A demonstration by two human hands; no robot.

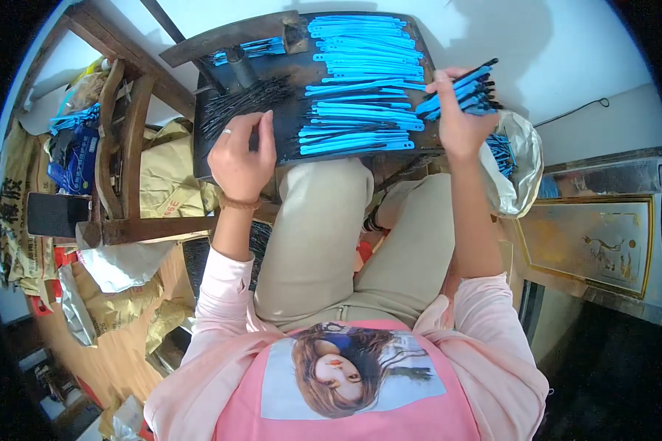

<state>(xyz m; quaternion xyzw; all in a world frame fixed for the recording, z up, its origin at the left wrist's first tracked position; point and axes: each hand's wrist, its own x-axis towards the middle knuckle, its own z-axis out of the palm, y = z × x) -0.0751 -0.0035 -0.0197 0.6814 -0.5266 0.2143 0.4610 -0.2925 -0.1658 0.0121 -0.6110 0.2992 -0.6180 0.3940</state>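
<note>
A dark worn work board point(287, 125) lies across my knees. Several flat blue plastic strips point(364, 81) lie in rows on its right half. A heap of thin black rods point(239, 99) covers its left part. My left hand point(241, 158) rests at the board's near edge, fingers curled down beside the black rods; what it holds is hidden. My right hand point(456, 117) is raised at the board's right edge, gripping a bundle of blue strips with black rods point(463, 92).
A silver bag point(518, 165) with more blue and black pieces hangs at the right. A wooden chair point(121, 147) with blue items stands at the left, with paper sacks point(169, 165) below it. A framed picture point(596, 239) leans at the right.
</note>
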